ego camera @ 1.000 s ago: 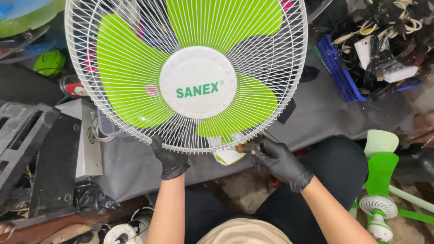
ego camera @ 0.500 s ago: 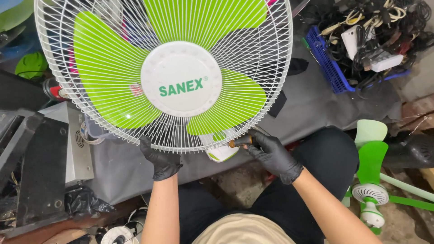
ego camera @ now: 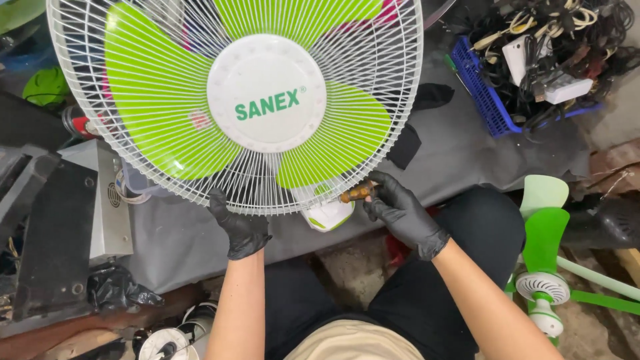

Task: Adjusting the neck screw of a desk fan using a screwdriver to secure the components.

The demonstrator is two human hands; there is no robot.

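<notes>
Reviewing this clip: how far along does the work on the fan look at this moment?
Done: the green blades sit inside the closed white grille, centre cap on. In hand: the left hand grips the grille's lower rim, while the right hand holds a brown-handled tool, apparently a screwdriver, at the rim's bottom edge. Left: whatever fastening sits there; whether it is tightened cannot be seen.
</notes>
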